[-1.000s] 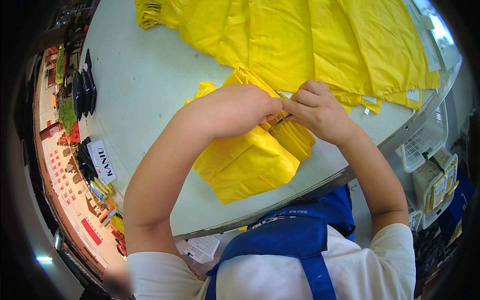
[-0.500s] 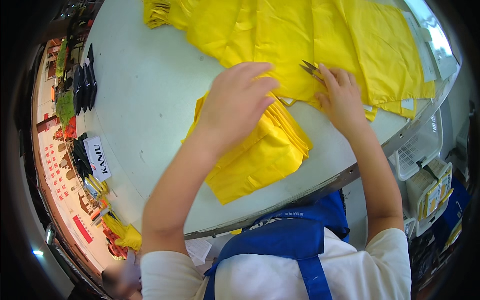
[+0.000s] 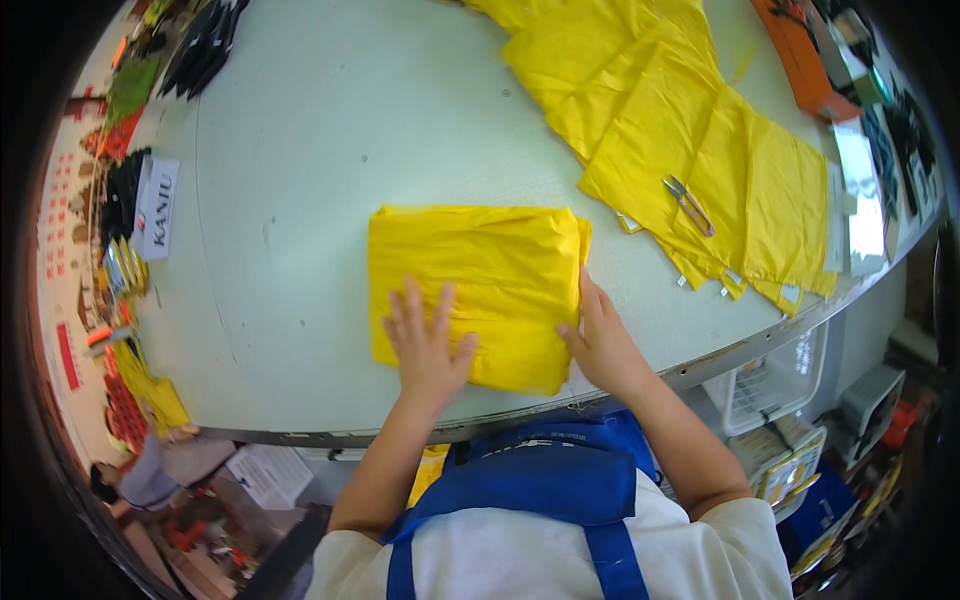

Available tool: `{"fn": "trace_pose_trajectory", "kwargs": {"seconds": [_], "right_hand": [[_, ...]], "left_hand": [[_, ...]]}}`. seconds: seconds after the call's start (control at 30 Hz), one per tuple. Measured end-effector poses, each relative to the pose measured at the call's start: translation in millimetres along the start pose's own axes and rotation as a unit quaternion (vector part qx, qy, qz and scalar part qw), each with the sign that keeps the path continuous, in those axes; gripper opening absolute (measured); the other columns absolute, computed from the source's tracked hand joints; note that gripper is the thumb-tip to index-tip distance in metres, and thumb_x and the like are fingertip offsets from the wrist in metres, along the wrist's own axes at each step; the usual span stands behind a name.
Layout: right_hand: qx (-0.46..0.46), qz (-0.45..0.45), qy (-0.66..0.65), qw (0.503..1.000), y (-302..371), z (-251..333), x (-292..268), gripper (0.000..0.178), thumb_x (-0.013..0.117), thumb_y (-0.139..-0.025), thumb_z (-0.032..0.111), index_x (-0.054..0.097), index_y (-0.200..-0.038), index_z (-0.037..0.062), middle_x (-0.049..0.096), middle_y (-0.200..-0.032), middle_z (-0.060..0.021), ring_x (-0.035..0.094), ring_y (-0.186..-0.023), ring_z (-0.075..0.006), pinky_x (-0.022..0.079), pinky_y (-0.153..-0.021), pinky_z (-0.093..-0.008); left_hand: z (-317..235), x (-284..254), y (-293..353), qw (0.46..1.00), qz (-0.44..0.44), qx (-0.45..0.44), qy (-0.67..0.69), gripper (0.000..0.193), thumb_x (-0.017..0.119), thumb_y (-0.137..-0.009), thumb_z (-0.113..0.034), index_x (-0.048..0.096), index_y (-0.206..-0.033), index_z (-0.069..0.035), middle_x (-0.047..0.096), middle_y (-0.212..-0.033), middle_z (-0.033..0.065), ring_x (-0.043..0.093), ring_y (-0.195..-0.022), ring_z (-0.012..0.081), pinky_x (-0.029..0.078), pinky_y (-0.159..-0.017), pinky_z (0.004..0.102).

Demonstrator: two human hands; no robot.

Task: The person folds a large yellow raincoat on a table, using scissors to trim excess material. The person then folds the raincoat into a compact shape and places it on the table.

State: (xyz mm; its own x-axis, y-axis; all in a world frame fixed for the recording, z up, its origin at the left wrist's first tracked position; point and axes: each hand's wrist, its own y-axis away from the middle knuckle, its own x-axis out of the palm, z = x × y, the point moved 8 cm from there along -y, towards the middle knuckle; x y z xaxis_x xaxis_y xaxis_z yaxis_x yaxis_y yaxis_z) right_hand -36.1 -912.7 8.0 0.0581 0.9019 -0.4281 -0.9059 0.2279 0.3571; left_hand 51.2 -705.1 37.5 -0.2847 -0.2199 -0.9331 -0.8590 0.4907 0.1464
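A stack of folded yellow fabric point(image 3: 480, 245) lies squared up on the table in front of me. My left hand point(image 3: 425, 345) rests flat on the stack's near left part, fingers spread. At its right edge, my right hand point(image 3: 605, 345) grips the side, thumb on top and fingers along the edge; the fingertips are partly hidden. Small thread snips point(image 3: 690, 207) with dark blades and brownish handles lie on a spread pile of yellow fabric pieces point(image 3: 690, 120) to the right, beyond my right hand. White tags poke out from that pile's near edge.
The pale table point(image 3: 290, 300) has a curved-looking near edge close to my body. Black folded items point(image 3: 205, 45) and a white sign point(image 3: 160, 210) sit at the left. An orange box point(image 3: 805, 65) stands far right. A white plastic basket point(image 3: 775, 380) hangs below the right edge.
My right hand has put the snips down on the yellow pile and moved to the stack. The stack is turned and squared, nearer me. My left hand has come down onto it.
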Motion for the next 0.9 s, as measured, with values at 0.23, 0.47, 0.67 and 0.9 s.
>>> {"fn": "trace_pose_trajectory", "kwargs": {"seconds": [0.23, 0.47, 0.67, 0.9], "right_hand": [[-0.307, -0.099, 0.389, 0.863, -56.5, 145.2, 7.9, 0.060, 0.058, -0.086, 0.039, 0.042, -0.138, 0.0127, 0.044, -0.135, -0.0218, 0.043, -0.125, -0.0372, 0.033, -0.102, -0.0518], [-0.071, 0.095, 0.398, 0.910, -104.3, 71.0, 28.4, 0.061, 0.052, -0.089, 0.048, 0.043, -0.136, 0.0096, 0.057, -0.118, -0.0208, 0.057, -0.106, -0.0374, 0.047, -0.089, -0.0447], [0.125, 0.290, 0.240, 0.918, -120.2, 57.0, 44.0, 0.075, 0.069, -0.078, 0.043, 0.043, -0.135, 0.0013, 0.054, -0.127, -0.0190, 0.057, -0.111, -0.0283, 0.045, -0.094, -0.0356], [0.136, 0.436, 0.040, 0.889, -90.9, 68.2, 62.3, 0.067, 0.075, -0.073, 0.029, 0.050, -0.128, 0.0023, 0.062, -0.117, -0.0138, 0.058, -0.108, -0.0251, 0.046, -0.092, -0.0348]], "left_hand": [[-32.8, 30.3, 3.8, 0.994, -0.038, 0.090, -0.058, 0.065, 0.044, -0.085, -0.065, 0.042, -0.140, -0.030, 0.014, -0.153, 0.0204, 0.006, -0.137, 0.0534, 0.000, -0.103, 0.0698], [47.0, 18.1, 81.1, 0.879, -0.270, -0.204, 0.336, 0.069, 0.063, -0.087, -0.035, 0.032, -0.140, -0.004, 0.026, -0.146, 0.0197, 0.027, -0.132, 0.0398, 0.024, -0.107, 0.0521], [55.6, 87.2, 99.2, 0.461, -0.123, -0.358, 0.803, 0.046, 0.061, -0.091, -0.015, 0.041, -0.131, -0.004, 0.045, -0.135, 0.0098, 0.051, -0.114, 0.0219, 0.042, -0.094, 0.0377], [35.2, 82.3, 97.6, 0.424, 0.040, -0.308, 0.851, 0.041, 0.061, -0.089, -0.012, 0.047, -0.127, -0.008, 0.056, -0.125, 0.0060, 0.054, -0.114, 0.0213, 0.047, -0.091, 0.0394]]}}
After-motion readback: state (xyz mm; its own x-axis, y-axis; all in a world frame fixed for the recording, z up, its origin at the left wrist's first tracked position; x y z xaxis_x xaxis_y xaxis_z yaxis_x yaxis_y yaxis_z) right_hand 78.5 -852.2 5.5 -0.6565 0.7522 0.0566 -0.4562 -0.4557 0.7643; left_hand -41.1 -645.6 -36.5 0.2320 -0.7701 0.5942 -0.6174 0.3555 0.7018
